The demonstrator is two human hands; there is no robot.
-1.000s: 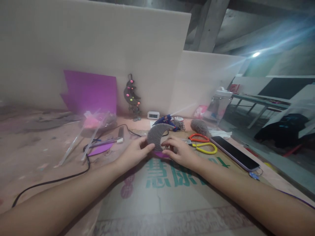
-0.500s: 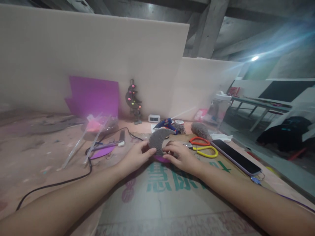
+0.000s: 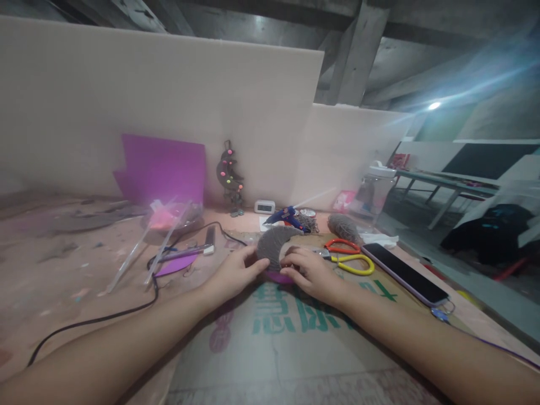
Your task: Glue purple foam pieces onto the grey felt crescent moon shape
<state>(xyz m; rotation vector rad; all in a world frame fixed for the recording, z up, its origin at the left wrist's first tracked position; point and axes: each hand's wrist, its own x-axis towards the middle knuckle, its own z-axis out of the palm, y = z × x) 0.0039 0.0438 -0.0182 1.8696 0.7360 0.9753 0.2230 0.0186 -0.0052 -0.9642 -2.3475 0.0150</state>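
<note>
A grey yarn-wrapped crescent [image 3: 273,246] stands on a flattened cardboard sheet [image 3: 295,343], its lower tip showing purple [image 3: 278,277]. My left hand [image 3: 233,275] pinches the crescent's left edge with thumb and fingers. From the right, my right hand [image 3: 312,271] curls its fingers against the crescent's lower inner curve. Both hands are closed on it.
Right of the hands lie orange and yellow scissors [image 3: 349,256] and a phone [image 3: 403,271]. Behind are a blue glue gun [image 3: 282,216], a grey yarn ball [image 3: 343,225], a small clock [image 3: 264,206] and a decorated moon ornament [image 3: 228,173]. At left lie glue sticks [image 3: 130,256], a black cable [image 3: 126,309] and purple sheets [image 3: 162,171].
Both hands and the crescent have stayed together on the cardboard; the fingers shifted slightly along its edge. The camera view has tilted a little, so everything sits lower in the picture.
</note>
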